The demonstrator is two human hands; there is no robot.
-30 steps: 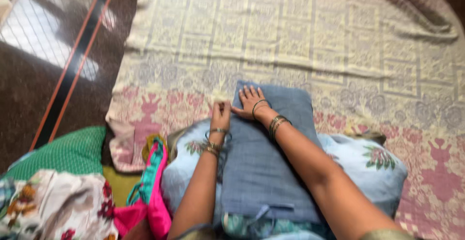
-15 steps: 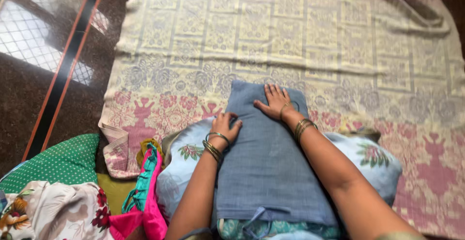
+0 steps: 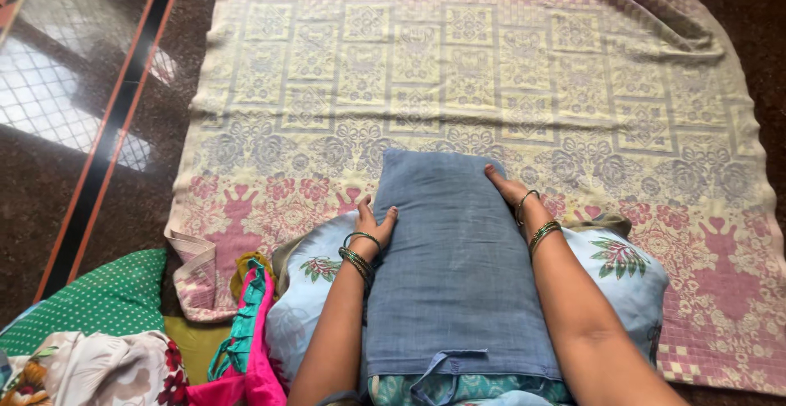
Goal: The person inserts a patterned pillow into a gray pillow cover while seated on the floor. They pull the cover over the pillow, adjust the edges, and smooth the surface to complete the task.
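A folded grey-blue cloth point(image 3: 446, 259) lies lengthwise on a light blue flowered pillow point(image 3: 630, 271) in front of me. My left hand point(image 3: 372, 222) rests against the cloth's left edge, thumb and fingers curled at its side. On the opposite side, my right hand point(image 3: 508, 189) presses the right edge near the far corner, its fingers partly tucked under the fold. Both wrists wear bangles. Whether either hand grips the fabric or only pushes on it is unclear.
A large cream and pink patterned sheet point(image 3: 491, 62) is spread on the dark floor point(image 3: 57, 185). At my left lie a green dotted cloth point(image 3: 98, 299), a pink and teal garment point(image 3: 250, 332) and a flowered fabric point(image 3: 98, 369).
My right hand slid off the top of the grey-blue cloth to its right edge. My left hand moved down along the left edge. The view tilted further over the sheet.
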